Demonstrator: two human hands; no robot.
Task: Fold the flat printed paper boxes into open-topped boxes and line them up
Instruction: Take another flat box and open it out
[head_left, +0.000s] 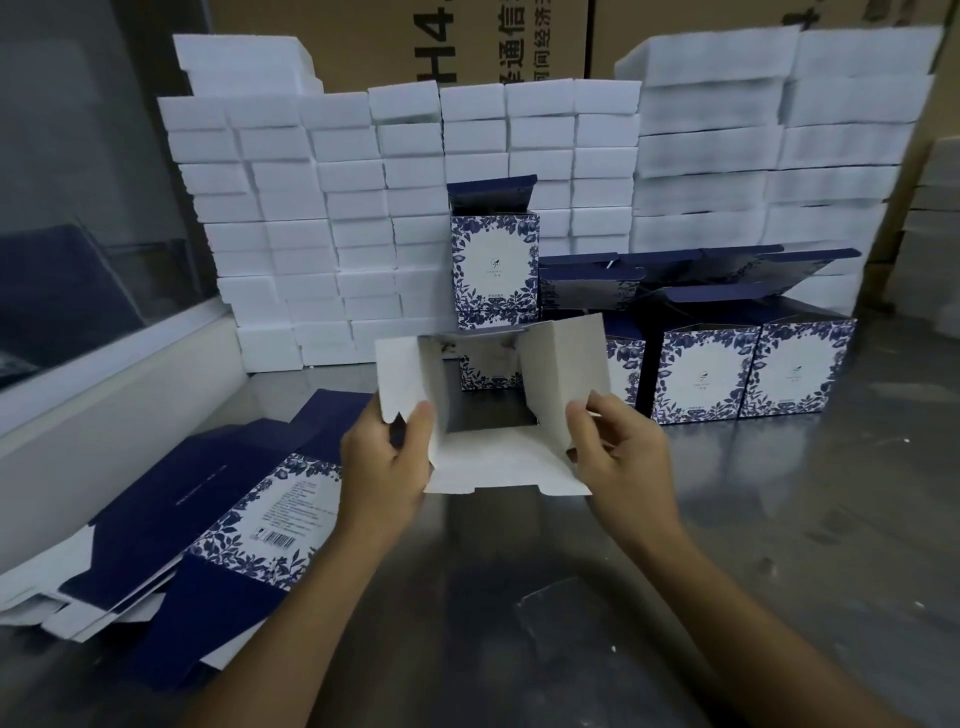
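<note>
Fingers pinching half-opened box, white inside, flaps splayed

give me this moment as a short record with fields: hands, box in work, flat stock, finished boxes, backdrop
left hand: grips left flap of the box in work
right hand: pinches its right flap
box in work: opened into a tube, white inside facing the camera
flat stock: pile on the table's left
finished boxes: row at right, one stacked higher
backdrop: white foam blocks
</note>
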